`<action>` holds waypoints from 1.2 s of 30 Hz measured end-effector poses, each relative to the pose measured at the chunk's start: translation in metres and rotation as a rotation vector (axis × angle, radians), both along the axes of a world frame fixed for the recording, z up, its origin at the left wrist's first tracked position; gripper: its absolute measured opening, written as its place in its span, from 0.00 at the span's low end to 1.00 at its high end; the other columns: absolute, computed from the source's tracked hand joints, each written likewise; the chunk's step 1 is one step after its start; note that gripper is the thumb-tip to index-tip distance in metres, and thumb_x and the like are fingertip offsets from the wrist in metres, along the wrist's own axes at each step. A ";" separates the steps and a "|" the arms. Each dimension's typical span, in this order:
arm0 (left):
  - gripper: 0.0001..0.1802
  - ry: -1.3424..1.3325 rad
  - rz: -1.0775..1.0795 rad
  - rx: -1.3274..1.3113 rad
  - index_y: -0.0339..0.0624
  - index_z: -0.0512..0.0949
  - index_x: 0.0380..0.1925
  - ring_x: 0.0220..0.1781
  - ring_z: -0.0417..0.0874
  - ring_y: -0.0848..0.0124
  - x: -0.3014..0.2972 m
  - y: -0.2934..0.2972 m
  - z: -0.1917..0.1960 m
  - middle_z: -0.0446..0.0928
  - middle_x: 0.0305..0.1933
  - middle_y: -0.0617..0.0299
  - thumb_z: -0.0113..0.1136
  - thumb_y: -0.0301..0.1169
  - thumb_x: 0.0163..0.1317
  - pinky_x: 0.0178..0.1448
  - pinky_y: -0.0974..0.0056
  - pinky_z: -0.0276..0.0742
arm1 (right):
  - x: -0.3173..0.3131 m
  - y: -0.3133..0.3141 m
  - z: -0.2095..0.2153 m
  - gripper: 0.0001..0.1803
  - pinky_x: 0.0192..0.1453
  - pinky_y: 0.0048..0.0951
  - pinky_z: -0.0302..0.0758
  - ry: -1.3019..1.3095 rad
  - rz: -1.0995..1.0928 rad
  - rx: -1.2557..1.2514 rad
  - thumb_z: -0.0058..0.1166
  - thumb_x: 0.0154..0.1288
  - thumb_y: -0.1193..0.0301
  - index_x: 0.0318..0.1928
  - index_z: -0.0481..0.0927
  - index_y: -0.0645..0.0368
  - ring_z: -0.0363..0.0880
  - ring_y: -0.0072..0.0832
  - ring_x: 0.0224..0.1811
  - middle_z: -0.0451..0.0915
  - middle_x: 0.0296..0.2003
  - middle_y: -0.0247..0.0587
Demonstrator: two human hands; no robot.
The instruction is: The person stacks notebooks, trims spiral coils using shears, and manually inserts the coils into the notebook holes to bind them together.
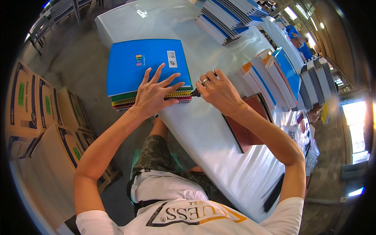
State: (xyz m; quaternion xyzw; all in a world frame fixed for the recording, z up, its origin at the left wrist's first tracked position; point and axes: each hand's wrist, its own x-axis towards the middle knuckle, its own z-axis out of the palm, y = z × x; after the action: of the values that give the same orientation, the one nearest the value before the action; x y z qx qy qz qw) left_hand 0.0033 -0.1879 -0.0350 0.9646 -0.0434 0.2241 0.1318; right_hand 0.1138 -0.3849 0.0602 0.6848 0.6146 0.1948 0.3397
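Your left hand (pixel 154 92) lies flat, fingers spread toward twelve o'clock, on the blue notebook stack (pixel 147 64), while your right hand (pixel 219 92), at three o'clock, pinches its spiral edge.

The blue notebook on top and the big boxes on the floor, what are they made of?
The blue notebook looks like smooth, slightly glossy card over paper, with a coil binding along the edge under the left hand. The boxes look like matte brown cardboard, with folded flaps and printed sides.
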 end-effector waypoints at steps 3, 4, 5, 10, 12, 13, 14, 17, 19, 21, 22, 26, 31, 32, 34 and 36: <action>0.31 0.020 0.004 -0.010 0.75 0.78 0.58 0.78 0.54 0.55 0.000 -0.001 0.001 0.68 0.71 0.78 0.71 0.51 0.50 0.78 0.38 0.47 | 0.014 -0.008 0.005 0.15 0.65 0.36 0.65 0.030 0.339 0.068 0.59 0.63 0.64 0.50 0.74 0.46 0.65 0.23 0.58 0.74 0.44 0.23; 0.32 0.031 0.008 -0.012 0.75 0.78 0.58 0.78 0.54 0.56 0.000 -0.001 0.002 0.68 0.71 0.78 0.72 0.51 0.49 0.78 0.39 0.47 | 0.018 -0.009 -0.001 0.16 0.67 0.36 0.64 0.013 0.372 0.021 0.59 0.65 0.63 0.51 0.73 0.44 0.62 0.22 0.60 0.72 0.45 0.22; 0.32 0.036 0.006 -0.012 0.75 0.78 0.58 0.78 0.54 0.56 0.001 -0.002 0.002 0.67 0.71 0.78 0.72 0.51 0.48 0.78 0.39 0.47 | 0.022 -0.010 -0.006 0.17 0.69 0.35 0.62 -0.005 0.403 -0.024 0.58 0.66 0.63 0.53 0.71 0.42 0.59 0.21 0.62 0.71 0.46 0.22; 0.34 0.039 0.008 0.000 0.76 0.77 0.58 0.78 0.54 0.57 0.001 -0.002 0.001 0.67 0.71 0.78 0.73 0.51 0.47 0.78 0.39 0.47 | 0.037 -0.010 -0.018 0.14 0.66 0.33 0.64 -0.126 0.548 0.070 0.58 0.65 0.62 0.49 0.72 0.41 0.61 0.20 0.59 0.70 0.41 0.24; 0.34 0.043 0.009 0.004 0.76 0.77 0.58 0.78 0.55 0.57 0.001 -0.001 0.001 0.67 0.72 0.78 0.73 0.51 0.47 0.78 0.39 0.47 | 0.037 -0.010 -0.018 0.12 0.64 0.31 0.65 -0.160 0.580 0.110 0.58 0.64 0.63 0.47 0.73 0.41 0.63 0.20 0.56 0.70 0.38 0.24; 0.34 0.044 0.010 0.005 0.76 0.77 0.58 0.78 0.55 0.57 0.001 -0.001 0.000 0.67 0.72 0.79 0.73 0.51 0.47 0.78 0.39 0.47 | 0.036 -0.011 -0.018 0.11 0.62 0.31 0.66 -0.173 0.584 0.134 0.58 0.64 0.63 0.46 0.73 0.41 0.63 0.20 0.56 0.69 0.38 0.24; 0.34 0.044 0.008 0.011 0.76 0.77 0.58 0.78 0.55 0.57 0.001 -0.001 0.001 0.67 0.72 0.78 0.73 0.51 0.47 0.78 0.39 0.47 | 0.034 -0.013 -0.019 0.11 0.61 0.30 0.66 -0.185 0.586 0.158 0.57 0.65 0.63 0.46 0.73 0.42 0.62 0.21 0.55 0.69 0.37 0.24; 0.34 0.044 0.006 0.019 0.77 0.77 0.59 0.78 0.55 0.57 0.001 -0.001 0.001 0.66 0.72 0.78 0.73 0.51 0.47 0.78 0.39 0.48 | 0.024 -0.019 -0.019 0.10 0.58 0.29 0.67 -0.152 0.517 0.216 0.57 0.65 0.62 0.44 0.72 0.43 0.61 0.21 0.54 0.69 0.38 0.25; 0.34 0.043 0.008 0.015 0.77 0.76 0.59 0.78 0.55 0.57 0.001 -0.001 -0.001 0.66 0.72 0.78 0.73 0.51 0.47 0.78 0.39 0.48 | 0.025 -0.020 -0.012 0.10 0.58 0.29 0.68 -0.159 0.543 0.196 0.57 0.66 0.62 0.44 0.72 0.43 0.61 0.21 0.55 0.68 0.39 0.26; 0.35 0.054 0.014 0.019 0.77 0.76 0.59 0.78 0.55 0.57 0.001 -0.001 0.001 0.66 0.72 0.78 0.74 0.50 0.47 0.78 0.39 0.48 | 0.028 -0.020 -0.009 0.10 0.58 0.30 0.68 -0.150 0.553 0.180 0.57 0.66 0.62 0.43 0.72 0.43 0.61 0.21 0.56 0.68 0.40 0.26; 0.35 0.061 0.017 0.021 0.77 0.76 0.59 0.78 0.55 0.57 0.001 -0.001 0.002 0.66 0.72 0.78 0.74 0.50 0.47 0.78 0.39 0.48 | 0.030 -0.019 -0.009 0.10 0.58 0.30 0.68 -0.136 0.552 0.175 0.57 0.66 0.62 0.44 0.72 0.42 0.61 0.21 0.56 0.68 0.41 0.26; 0.36 0.066 0.016 0.008 0.77 0.75 0.60 0.78 0.55 0.57 0.001 -0.002 0.003 0.66 0.72 0.78 0.74 0.50 0.47 0.78 0.39 0.48 | 0.035 -0.016 -0.017 0.10 0.59 0.32 0.68 -0.105 0.567 0.170 0.58 0.66 0.62 0.44 0.71 0.42 0.61 0.21 0.57 0.69 0.42 0.26; 0.37 0.063 0.008 0.010 0.77 0.75 0.60 0.78 0.55 0.57 0.003 -0.003 0.001 0.66 0.72 0.78 0.74 0.49 0.46 0.78 0.39 0.47 | 0.037 -0.016 -0.019 0.10 0.57 0.35 0.70 -0.136 0.581 0.187 0.59 0.63 0.63 0.43 0.74 0.46 0.66 0.23 0.53 0.71 0.40 0.27; 0.36 0.061 0.006 0.012 0.77 0.75 0.60 0.78 0.55 0.57 0.003 -0.002 0.001 0.66 0.72 0.78 0.74 0.49 0.47 0.78 0.39 0.47 | 0.035 -0.015 -0.017 0.10 0.57 0.36 0.70 -0.120 0.588 0.202 0.59 0.61 0.64 0.42 0.75 0.48 0.69 0.24 0.51 0.73 0.39 0.28; 0.36 0.055 0.000 0.017 0.77 0.75 0.60 0.78 0.55 0.57 0.003 -0.002 0.001 0.66 0.72 0.77 0.74 0.49 0.47 0.78 0.38 0.47 | 0.016 -0.018 -0.022 0.08 0.55 0.37 0.71 -0.007 0.293 0.218 0.59 0.59 0.67 0.39 0.79 0.52 0.73 0.26 0.47 0.76 0.36 0.30; 0.35 0.064 0.019 0.022 0.76 0.76 0.60 0.78 0.56 0.56 0.001 -0.001 0.004 0.66 0.72 0.77 0.74 0.49 0.47 0.78 0.38 0.47 | -0.017 -0.011 -0.027 0.07 0.54 0.37 0.71 -0.005 -0.054 0.119 0.59 0.57 0.69 0.37 0.81 0.54 0.75 0.27 0.44 0.77 0.34 0.31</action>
State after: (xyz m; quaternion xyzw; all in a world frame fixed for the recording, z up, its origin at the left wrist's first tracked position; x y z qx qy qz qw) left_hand 0.0044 -0.1889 -0.0314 0.9730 -0.0326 0.1941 0.1203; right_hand 0.0972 -0.3956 0.0334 0.7198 0.5822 0.2234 0.3049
